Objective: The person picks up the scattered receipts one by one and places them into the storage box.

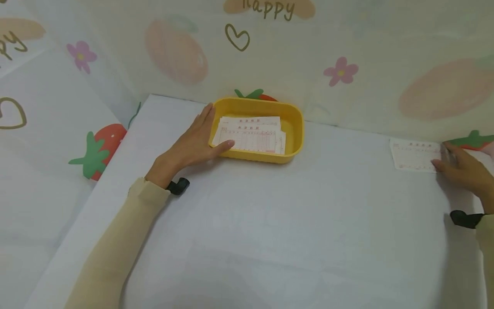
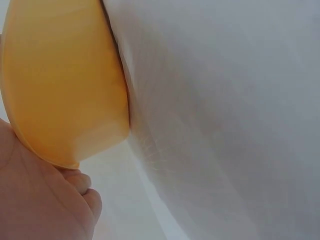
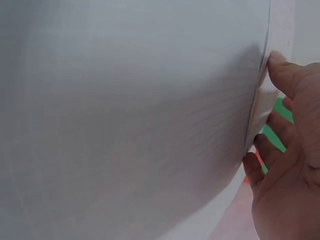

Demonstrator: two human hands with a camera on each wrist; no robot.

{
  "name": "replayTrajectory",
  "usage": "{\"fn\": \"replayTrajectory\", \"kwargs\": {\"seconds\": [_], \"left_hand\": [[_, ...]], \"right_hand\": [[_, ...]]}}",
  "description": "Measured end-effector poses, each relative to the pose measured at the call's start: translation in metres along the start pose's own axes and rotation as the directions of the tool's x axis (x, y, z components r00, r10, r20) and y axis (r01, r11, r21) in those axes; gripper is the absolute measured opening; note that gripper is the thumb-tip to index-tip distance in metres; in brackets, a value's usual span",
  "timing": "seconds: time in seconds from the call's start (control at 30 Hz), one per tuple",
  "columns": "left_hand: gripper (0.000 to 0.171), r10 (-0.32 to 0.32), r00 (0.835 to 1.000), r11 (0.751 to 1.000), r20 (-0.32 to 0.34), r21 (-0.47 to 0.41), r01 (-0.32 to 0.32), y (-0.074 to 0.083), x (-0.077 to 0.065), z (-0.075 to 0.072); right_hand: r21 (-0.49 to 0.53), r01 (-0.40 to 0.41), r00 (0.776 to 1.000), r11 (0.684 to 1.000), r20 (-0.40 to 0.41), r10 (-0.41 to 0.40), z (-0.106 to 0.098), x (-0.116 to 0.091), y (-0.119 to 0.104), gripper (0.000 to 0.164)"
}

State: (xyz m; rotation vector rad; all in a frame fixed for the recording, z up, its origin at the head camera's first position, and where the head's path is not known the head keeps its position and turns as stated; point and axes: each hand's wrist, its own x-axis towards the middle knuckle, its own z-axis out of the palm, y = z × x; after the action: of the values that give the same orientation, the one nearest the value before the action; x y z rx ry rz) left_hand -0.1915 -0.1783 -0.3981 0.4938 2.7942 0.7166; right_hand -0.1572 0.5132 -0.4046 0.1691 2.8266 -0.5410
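A yellow plastic basket (image 1: 296, 137) stands against the back wall, with several white printed paper forms (image 1: 248, 138) lying in it. My left hand (image 1: 189, 139) rests at its left end, fingers stretched along the outer side and thumb across the front rim. From the left wrist view, the palm meets the rim of the basket (image 2: 65, 75). Far to the right, my right hand (image 1: 468, 171) pinches the right edge of a small printed paper form (image 1: 414, 155). In the right wrist view, the thumb (image 3: 282, 72) lies on the paper and the other fingers curl at its side.
A white cloth covers the table (image 1: 308, 223). Behind it hangs a pale curtain (image 1: 278, 56) printed with fruit, flowers and lettering, which continues down the left side. The table's left edge runs diagonally beside my left sleeve (image 1: 112, 244).
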Motion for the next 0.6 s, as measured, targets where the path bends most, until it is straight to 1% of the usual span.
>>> {"fn": "replayTrajectory", "kwargs": {"seconds": [0.1, 0.27, 0.33, 0.47, 0.6], "left_hand": [[0.119, 0.002, 1.000, 1.000, -0.001, 0.003, -0.002, -0.001, 0.000, 0.001], [0.120, 0.003, 1.000, 1.000, -0.005, 0.013, -0.003, -0.002, 0.000, 0.000], [0.119, 0.007, 1.000, 1.000, -0.008, 0.010, -0.007, -0.002, 0.000, 0.001], [0.119, 0.011, 1.000, 1.000, -0.011, 0.004, -0.011, -0.001, 0.001, 0.000], [0.119, 0.004, 1.000, 1.000, -0.013, 0.010, -0.004, -0.001, 0.002, 0.001]], "right_hand": [[-0.016, -0.003, 1.000, 1.000, -0.022, 0.003, 0.001, 0.000, -0.001, 0.084], [-0.020, -0.007, 0.996, 1.000, -0.094, 0.005, 0.003, 0.000, -0.007, 0.080], [-0.034, -0.021, 0.993, 0.999, -0.120, 0.017, 0.003, -0.001, -0.009, 0.078], [-0.027, -0.086, 0.987, 0.996, -0.137, 0.082, 0.002, -0.004, -0.015, 0.078], [-0.008, -0.166, 0.974, 0.986, -0.159, 0.163, 0.003, -0.006, -0.019, 0.075]]}}
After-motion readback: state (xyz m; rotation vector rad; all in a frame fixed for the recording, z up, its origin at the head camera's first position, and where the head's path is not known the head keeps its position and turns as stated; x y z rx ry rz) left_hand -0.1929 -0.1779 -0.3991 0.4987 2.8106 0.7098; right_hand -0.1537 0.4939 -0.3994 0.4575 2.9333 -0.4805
